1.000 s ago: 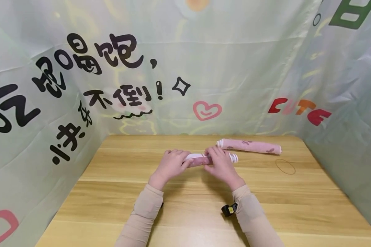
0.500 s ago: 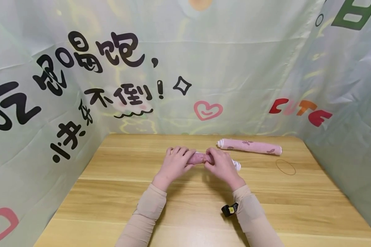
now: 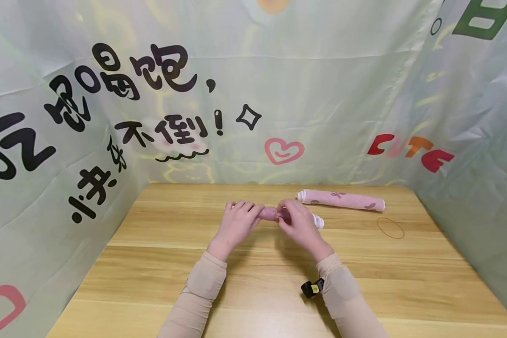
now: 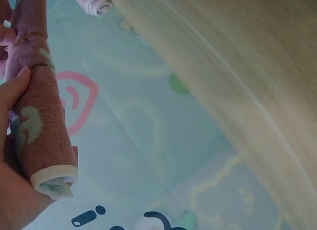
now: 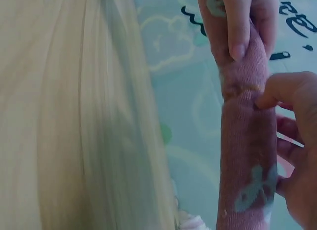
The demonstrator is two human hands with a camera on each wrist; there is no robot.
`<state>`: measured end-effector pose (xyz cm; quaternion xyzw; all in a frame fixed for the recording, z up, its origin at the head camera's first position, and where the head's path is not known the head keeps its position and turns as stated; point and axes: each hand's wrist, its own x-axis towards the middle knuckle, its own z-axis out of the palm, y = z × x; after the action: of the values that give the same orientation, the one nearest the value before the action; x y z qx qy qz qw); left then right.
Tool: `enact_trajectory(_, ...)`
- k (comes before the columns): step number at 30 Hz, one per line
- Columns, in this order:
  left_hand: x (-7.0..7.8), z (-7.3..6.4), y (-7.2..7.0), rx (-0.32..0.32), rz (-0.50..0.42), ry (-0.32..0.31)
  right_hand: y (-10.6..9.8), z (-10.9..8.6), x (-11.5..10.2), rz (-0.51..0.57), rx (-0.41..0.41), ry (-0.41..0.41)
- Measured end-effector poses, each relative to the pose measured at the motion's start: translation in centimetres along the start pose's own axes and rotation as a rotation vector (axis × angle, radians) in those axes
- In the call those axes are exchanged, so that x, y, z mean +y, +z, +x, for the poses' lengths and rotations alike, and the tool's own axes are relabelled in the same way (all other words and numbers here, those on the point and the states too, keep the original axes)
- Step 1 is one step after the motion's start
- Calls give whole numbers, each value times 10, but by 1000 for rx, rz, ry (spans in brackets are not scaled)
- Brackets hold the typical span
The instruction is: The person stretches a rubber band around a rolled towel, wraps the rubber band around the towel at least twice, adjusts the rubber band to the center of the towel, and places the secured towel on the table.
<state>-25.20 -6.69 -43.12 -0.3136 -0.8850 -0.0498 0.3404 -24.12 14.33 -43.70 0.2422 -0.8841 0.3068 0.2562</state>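
A pink rolled-up towel with pale leaf-like patches is held level between both hands, close over the table. My left hand grips one end of it; in the left wrist view the white-edged spiral end of the roll sticks out past the palm. Around the roll's middle, a thin rubber band cinches the cloth into a narrow waist. My right hand holds the other half, a fingertip right at the band in the right wrist view and more fingers partly hidden behind the roll.
A second pink rolled towel lies at the back right of the wooden table. In front of it is a loose rubber band. Printed fabric walls rise at the table's back and sides.
The held roll has turned so its pink side faces up, hiding the white edge. My right fingers have shifted at the band, and the roll's right end has moved slightly.
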Motion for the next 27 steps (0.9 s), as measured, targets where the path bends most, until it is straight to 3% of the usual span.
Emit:
enact_trajectory(3,1,1,1,17,13,1,2,0,-4,28,37,2)
enact_trajectory(7,2,2,1,44,33,9,5,0,-7,41,39,66)
enact_trajectory(17,4,2,3,88,48,28,2,-1,-11,115,-74,291)
enact_trajectory(22,7,3,4,64,47,40,3,2,-16,-28,-58,348)
enact_trajectory(27,11,3,8,118,50,88,4,2,-22,-172,-44,400)
